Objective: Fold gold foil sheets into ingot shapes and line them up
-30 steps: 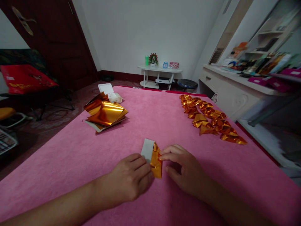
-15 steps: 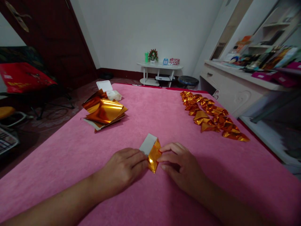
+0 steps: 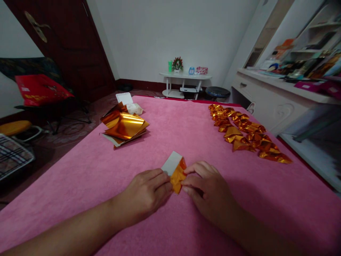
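Observation:
A partly folded sheet of gold foil paper lies on the pink cloth between my hands, its pale backing showing on the far left part. My left hand rests on the cloth, fingers together, gripping the paper's left edge. At the right edge, my right hand pinches the gold flap between thumb and fingers. The flap's near corner looks folded in, and its exact creases are partly covered by my fingertips.
A loose stack of gold foil sheets lies at the left, before an open white container. Several folded gold foil pieces stand in rows at the right. Beyond the pink-covered table is a small white table.
The lower corner of the foil paper has turned in, so its pointed tip now looks blunter. My hands stay on it. The whole view has shifted slightly.

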`<state>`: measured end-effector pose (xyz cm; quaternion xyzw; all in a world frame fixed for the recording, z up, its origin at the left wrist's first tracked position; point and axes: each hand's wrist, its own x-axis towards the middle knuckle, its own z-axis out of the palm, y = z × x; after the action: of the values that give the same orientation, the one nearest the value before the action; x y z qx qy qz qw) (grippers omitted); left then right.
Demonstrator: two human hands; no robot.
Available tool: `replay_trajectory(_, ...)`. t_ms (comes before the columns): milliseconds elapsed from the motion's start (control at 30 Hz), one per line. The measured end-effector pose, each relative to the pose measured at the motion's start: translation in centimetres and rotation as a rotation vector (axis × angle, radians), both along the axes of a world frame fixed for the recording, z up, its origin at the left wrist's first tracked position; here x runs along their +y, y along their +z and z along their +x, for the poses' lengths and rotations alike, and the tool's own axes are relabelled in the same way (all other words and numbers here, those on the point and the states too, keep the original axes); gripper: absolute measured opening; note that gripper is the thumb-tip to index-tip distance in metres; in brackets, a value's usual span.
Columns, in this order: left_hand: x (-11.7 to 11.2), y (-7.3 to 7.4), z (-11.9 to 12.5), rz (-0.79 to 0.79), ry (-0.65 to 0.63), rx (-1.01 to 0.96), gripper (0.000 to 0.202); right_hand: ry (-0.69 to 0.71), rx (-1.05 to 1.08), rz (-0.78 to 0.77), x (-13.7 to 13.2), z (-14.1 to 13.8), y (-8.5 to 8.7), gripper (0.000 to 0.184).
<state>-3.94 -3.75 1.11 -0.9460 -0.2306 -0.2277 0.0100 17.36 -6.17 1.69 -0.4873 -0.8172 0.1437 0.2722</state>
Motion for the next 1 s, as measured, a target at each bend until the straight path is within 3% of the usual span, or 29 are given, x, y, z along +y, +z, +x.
replay_trajectory(400, 0.2, -0.5, -0.3, -0.199, 0.060, -0.073, 0.019, 0.071, 0.028, -0.026, 0.8, -0.4, -0.7, 0.010)
replay_trajectory(633, -0.2, 0.0, -1.2, -0.313, 0.030, -0.057, 0.020, 0.003, 0.089, -0.144, 1.4, -1.2, -0.4, 0.013)
replay_trajectory(1000, 0.1, -0.2, -1.5, -0.349, 0.002, -0.106, 0.019, -0.101, -0.076, -0.076, 1.7, -2.4, -0.6, 0.018)
